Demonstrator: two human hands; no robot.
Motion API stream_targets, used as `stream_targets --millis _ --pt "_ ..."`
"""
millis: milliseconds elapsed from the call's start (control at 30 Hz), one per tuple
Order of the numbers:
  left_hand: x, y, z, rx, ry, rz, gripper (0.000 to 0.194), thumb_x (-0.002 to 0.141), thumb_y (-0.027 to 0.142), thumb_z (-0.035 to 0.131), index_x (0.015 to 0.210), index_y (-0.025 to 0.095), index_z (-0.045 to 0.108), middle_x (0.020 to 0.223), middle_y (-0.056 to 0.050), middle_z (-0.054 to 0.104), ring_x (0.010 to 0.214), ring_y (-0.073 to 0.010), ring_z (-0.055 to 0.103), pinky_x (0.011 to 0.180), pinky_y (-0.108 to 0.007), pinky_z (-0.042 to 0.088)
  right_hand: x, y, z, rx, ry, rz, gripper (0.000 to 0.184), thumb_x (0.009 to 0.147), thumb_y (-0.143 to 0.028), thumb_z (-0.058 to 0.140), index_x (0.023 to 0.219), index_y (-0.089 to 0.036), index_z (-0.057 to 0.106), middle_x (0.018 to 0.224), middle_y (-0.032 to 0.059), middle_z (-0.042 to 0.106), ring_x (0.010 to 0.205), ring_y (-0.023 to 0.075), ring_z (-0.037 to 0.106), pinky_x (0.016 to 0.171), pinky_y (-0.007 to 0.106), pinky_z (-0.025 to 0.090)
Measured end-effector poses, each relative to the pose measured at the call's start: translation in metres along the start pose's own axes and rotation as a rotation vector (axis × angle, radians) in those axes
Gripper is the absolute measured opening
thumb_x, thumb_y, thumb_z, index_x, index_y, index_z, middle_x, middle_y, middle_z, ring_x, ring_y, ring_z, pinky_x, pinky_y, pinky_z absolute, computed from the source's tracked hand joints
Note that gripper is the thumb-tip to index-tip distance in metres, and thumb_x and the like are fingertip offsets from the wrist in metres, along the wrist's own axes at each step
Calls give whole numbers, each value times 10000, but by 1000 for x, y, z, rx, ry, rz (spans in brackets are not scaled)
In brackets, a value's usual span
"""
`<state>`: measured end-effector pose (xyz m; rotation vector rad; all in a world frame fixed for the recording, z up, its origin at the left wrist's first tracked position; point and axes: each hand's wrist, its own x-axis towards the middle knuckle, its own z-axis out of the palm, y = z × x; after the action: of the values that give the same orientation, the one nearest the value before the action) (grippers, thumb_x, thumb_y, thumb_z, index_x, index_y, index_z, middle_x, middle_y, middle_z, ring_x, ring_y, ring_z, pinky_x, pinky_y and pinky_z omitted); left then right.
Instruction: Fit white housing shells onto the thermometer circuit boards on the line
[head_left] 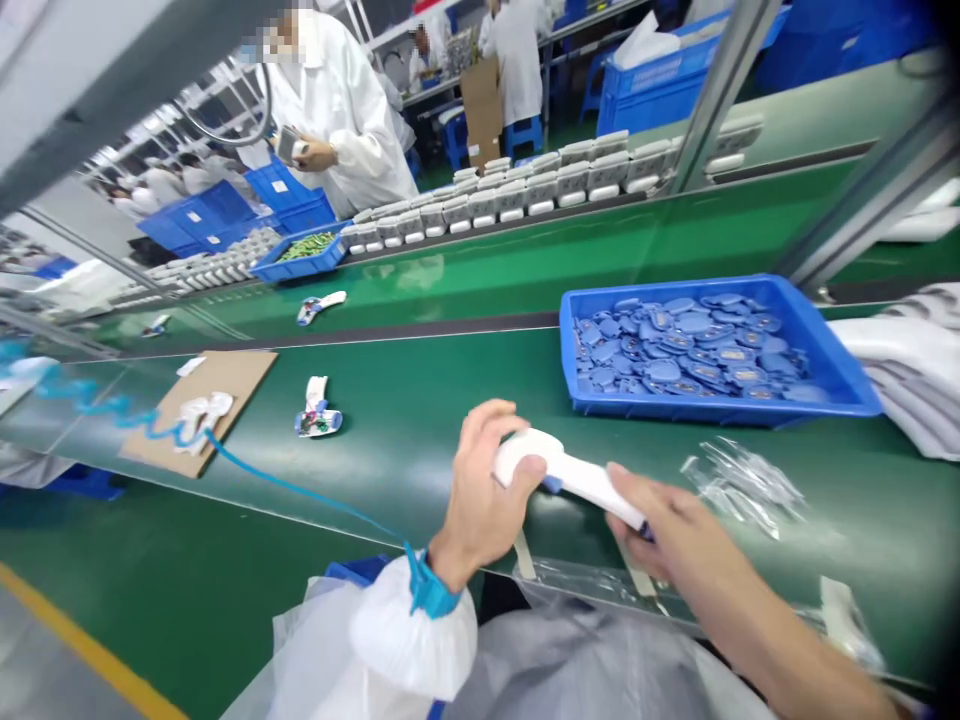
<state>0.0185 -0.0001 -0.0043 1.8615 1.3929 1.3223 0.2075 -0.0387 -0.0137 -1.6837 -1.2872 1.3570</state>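
Note:
A white handheld device (581,474) with a rounded head and a straight handle is held between my two hands above the green bench. My left hand (487,485) grips the rounded head, thumb on the near side and fingers over the far side. At the handle's end, my right hand (660,515) is closed around it. Bits of blue show at the underside of the head and at the handle's tip. A blue strap (433,590) with a coiled cord circles my left wrist. The device's underside is hidden.
A blue tray (720,408) of blue plastic parts stands at the right, with clear plastic bags (746,485) before it. Left lie an open device (319,412) and cardboard (247,385) with white pieces. The coiled cord (300,492) crosses the bench. Across the belt, a person (337,110) holds a device.

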Motion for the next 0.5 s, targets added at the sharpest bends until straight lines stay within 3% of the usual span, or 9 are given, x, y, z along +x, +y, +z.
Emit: stream_targets --millis 67,100,167,233,333,433,500 --pt "-3 -9 5 -67 140 -113 464 1010 553 503 717 206 598 788 -55 664 777 -187 612 774 -339 500 6 0 3 117 -176 175 608 974 -715 373 690 -217 574 480 -31 442 375 95 263 379 249 199" --pt "-2 -15 9 -75 192 -200 522 1015 570 484 639 212 540 677 -28 605 673 -163 567 704 -319 481 7 0 6 103 -231 153 590 970 -709 392 764 -206 623 524 -16 516 375 95 289 374 247 210" --pt "6 -24 20 -63 216 -338 581 1010 598 477 570 219 483 562 4 514 571 -138 493 629 -298 441 7 -2 14 -74 -236 -81 514 984 -651 442 947 -200 686 646 12 639 428 113 416 412 252 306" --pt "18 -30 29 -36 182 -379 591 1002 605 480 554 219 483 549 5 513 566 -136 492 619 -292 433 5 -2 23 -312 -152 -370 442 1025 -561 430 1033 -214 702 648 0 641 479 134 475 479 272 363" --pt "30 -30 36 76 168 -357 598 1026 543 422 523 222 452 537 -11 510 585 -149 504 616 -293 419 7 1 36 -514 -31 -570 463 1062 -471 351 1030 -189 718 563 -5 580 442 153 463 492 303 331" --pt "32 -28 30 178 109 -252 572 1025 481 420 520 215 451 556 -17 518 598 -150 497 621 -292 392 13 2 42 -580 30 -606 432 1067 -432 371 1075 -173 717 581 12 627 439 177 539 482 309 352" --pt "33 -30 14 246 -13 -140 553 998 490 486 524 206 462 575 -11 528 595 -142 467 629 -294 363 12 0 35 -600 29 -609 367 1068 -399 412 1124 -194 712 688 26 704 530 191 637 517 307 430"
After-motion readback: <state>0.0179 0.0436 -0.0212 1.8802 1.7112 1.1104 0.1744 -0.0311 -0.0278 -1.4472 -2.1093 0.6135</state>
